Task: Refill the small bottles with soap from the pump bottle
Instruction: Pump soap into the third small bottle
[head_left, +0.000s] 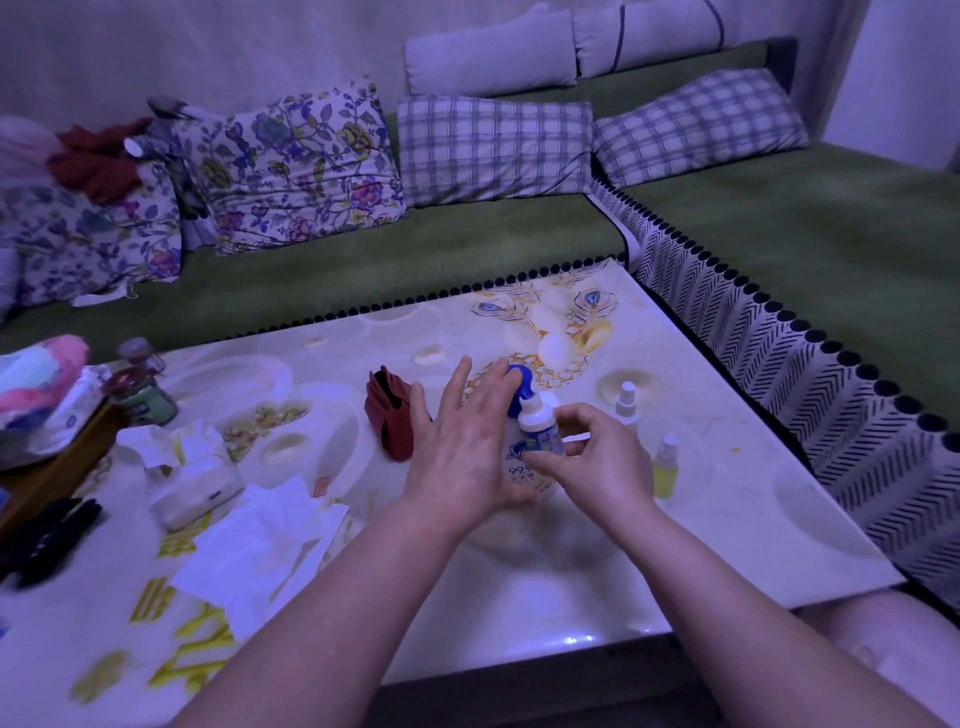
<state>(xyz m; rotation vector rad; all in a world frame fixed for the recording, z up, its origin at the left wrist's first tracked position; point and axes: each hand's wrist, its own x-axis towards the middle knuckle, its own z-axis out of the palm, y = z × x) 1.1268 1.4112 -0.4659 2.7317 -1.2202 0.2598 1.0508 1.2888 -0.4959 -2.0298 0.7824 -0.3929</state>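
Observation:
The pump bottle (519, 475) stands mid-table, white with a blue pump head (515, 378). My left hand (462, 441) lies over it with straight fingers, the fingertips touching the pump head. My right hand (597, 462) pinches a small white bottle (537, 423) and holds it upright against the pump bottle, its open neck just under the blue nozzle. Two more small bottles stand to the right: a pale one with a spray cap (626, 400) and a yellow-filled one (666, 467).
A red wallet (389, 415) stands just left of my left hand. Tissues and a tissue pack (197, 488) lie to the left, with jars (140, 395) behind them. The table (571, 582) is edged by a green sofa with cushions at the back and right.

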